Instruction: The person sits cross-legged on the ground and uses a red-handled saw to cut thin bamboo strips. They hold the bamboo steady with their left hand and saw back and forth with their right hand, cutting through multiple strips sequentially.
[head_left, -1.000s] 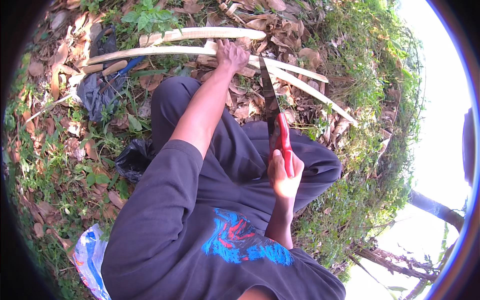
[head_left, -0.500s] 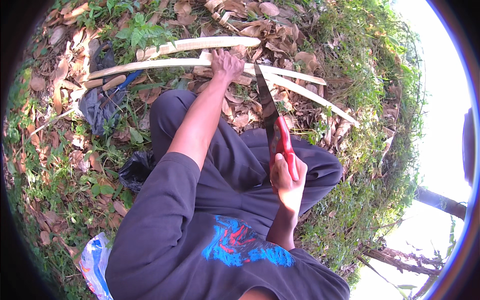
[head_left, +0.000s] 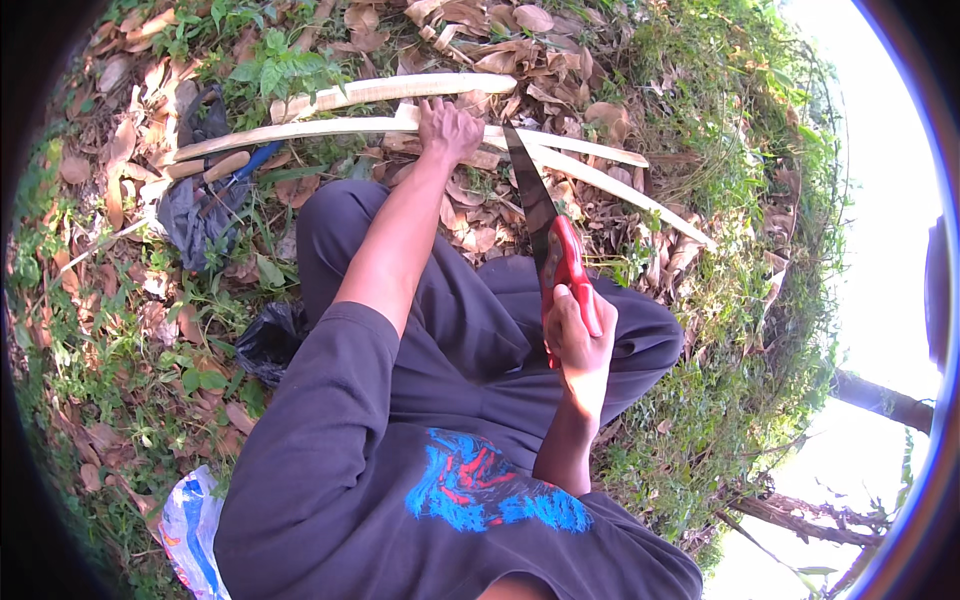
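My left hand (head_left: 447, 128) reaches forward and grips a long pale stripped stick (head_left: 320, 128) lying across the leaf litter. A second pale stick (head_left: 390, 90) lies just beyond it, and a third (head_left: 620, 190) slants off to the right. My right hand (head_left: 578, 335) is closed around the red handle of a saw with a dark, pointed blade (head_left: 528, 195). The blade points toward the sticks, its tip close to my left hand. I sit on the ground with my knees bent, in dark trousers.
Dry leaves and grass cover the ground. A dark cloth (head_left: 200, 205) and a wooden-handled tool (head_left: 215, 168) lie at the left. A black bag (head_left: 270, 340) sits by my left thigh. A white and blue plastic bag (head_left: 190, 535) lies at the lower left. Fallen branches (head_left: 800, 520) lie at the right.
The view has shifted slightly. My right hand with the saw has moved a little forward, toward the sticks. My left hand keeps its hold on the stick.
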